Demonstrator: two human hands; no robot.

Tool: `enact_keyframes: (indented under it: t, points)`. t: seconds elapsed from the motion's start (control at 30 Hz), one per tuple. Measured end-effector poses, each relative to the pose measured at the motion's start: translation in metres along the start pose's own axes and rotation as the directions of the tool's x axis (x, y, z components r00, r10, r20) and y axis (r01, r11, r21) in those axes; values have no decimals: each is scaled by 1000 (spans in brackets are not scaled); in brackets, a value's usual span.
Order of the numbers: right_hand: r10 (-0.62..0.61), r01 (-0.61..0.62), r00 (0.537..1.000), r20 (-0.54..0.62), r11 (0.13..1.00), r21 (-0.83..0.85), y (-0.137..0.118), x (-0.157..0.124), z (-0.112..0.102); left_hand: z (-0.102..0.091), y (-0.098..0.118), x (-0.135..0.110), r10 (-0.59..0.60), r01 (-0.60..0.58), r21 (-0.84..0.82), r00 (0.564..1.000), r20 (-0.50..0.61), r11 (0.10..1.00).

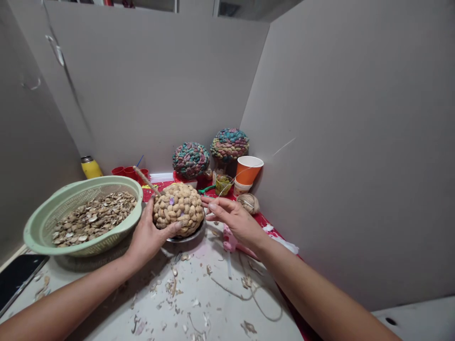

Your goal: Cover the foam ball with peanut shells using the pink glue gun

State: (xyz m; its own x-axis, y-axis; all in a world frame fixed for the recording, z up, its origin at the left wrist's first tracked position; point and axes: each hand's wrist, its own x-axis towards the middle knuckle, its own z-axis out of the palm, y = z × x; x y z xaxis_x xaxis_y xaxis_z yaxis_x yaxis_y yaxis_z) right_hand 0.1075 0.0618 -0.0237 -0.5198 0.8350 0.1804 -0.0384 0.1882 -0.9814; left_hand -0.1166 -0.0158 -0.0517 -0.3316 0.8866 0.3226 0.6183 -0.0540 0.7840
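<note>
A ball covered in peanut shells (179,206), with a twine-wrapped stem sticking out at its upper left, rests in a shallow metal dish (186,238). My left hand (151,232) grips its left side, thumb across the front. Two small purple patches show between the shells. At the ball's right edge is my right hand (231,215), thumb and fingers drawn together; whatever is between them is too small to make out. A thin pale strand (232,180) arcs up and right from these fingers. Below the right hand lies a pink glue gun (230,239), partly covered.
A green colander (33,232) of shell pieces stands left, near a phone (19,279). Behind are two coloured shell-covered balls (192,160), an orange cup (248,171), a twine ball (249,203) and a yellow bottle (91,168). Shell scraps and loose twine (263,310) litter the table.
</note>
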Motion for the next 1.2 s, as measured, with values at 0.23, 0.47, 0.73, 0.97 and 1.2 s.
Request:
enact_keyframes:
  t: [0.23,0.47,0.73,0.97,1.2]
  points:
    - [-47,47,999,0,997,-60,1,2,1,-1,-2,1,-33,34,-26,999,40,999]
    - [-323,292,942,-88,921,-256,-6,-14,1,4,-9,-3,-49,50,-16,998,30,999]
    - [-644,565,758,-104,727,-390,-21,-30,15,8,-18,-6,-50,50,-12,999,10,999]
    - [-752,662,656,65,533,-527,-15,-23,27,8,-19,-8,-49,50,-33,999,22,998]
    - [-748,687,639,180,450,-571,-7,-17,27,12,-20,-7,-61,60,-94,998,-2,994]
